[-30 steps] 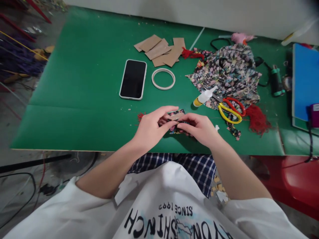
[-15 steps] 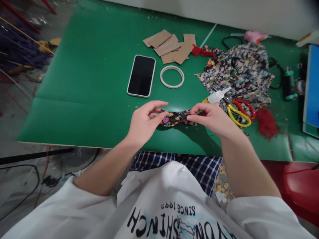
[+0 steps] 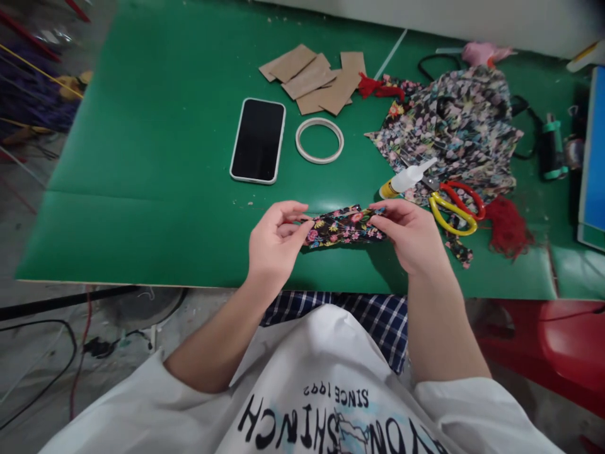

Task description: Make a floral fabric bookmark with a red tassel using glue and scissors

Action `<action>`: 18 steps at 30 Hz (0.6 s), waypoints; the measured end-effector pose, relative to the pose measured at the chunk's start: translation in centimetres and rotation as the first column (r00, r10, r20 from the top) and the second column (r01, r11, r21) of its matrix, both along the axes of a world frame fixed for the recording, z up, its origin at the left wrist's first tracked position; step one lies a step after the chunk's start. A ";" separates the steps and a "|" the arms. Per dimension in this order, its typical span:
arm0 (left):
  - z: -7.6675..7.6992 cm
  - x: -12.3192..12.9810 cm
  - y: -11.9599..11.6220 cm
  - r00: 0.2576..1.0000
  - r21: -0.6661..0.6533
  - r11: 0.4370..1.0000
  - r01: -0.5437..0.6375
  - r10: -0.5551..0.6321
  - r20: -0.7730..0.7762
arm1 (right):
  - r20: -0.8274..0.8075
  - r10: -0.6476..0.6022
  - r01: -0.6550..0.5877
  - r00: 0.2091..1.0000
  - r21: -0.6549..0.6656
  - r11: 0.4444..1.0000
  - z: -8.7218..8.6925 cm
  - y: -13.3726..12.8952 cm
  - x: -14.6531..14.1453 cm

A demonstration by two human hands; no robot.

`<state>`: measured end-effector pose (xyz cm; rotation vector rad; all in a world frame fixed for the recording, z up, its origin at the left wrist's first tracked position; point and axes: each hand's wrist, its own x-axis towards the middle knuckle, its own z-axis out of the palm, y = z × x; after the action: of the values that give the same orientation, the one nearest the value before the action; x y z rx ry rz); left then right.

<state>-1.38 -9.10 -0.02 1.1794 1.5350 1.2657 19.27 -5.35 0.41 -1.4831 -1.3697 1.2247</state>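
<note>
A dark floral fabric strip (image 3: pixel 343 228) is stretched sideways between my hands, just above the front part of the green table. My left hand (image 3: pixel 278 243) pinches its left end between thumb and fingers. At the other end, my right hand (image 3: pixel 410 234) grips the cloth the same way. Just beyond my right hand lies a small glue bottle (image 3: pixel 401 181) with a white nozzle and yellow label. Scissors (image 3: pixel 456 205) with one red and one yellow handle rest to its right. My fingers hide both ends of the strip.
On the green table (image 3: pixel 142 151) lie a phone (image 3: pixel 258 141), a tape ring (image 3: pixel 297 140), several brown cardboard pieces (image 3: pixel 307 85) and a heap of floral fabric (image 3: pixel 458 126). Red threads (image 3: pixel 508 230) lie right of the scissors. A red chair (image 3: pixel 571 340) stands below the right edge.
My right hand has shifted right along the strip, which now looks longer and flatter between my hands. The whole view has tilted slightly. Both hands keep hold of the cloth.
</note>
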 end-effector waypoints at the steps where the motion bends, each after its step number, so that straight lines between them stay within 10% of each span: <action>1: -0.2 0.0 -0.2 1.000 0.023 1.000 -0.014 0.014 -0.028 | 0.022 -0.023 0.022 0.999 0.034 0.999 -0.2 0.0 -0.1; 18: -1.0 0.3 -0.2 0.846 0.089 0.996 0.025 0.026 -0.532 | 0.620 -0.111 -0.133 0.776 0.333 0.934 -1.1 1.4 -2.0</action>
<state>-1.11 -9.27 -0.98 1.6953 1.8817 1.0630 17.28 -3.94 -0.72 -1.6800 -1.9188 0.4136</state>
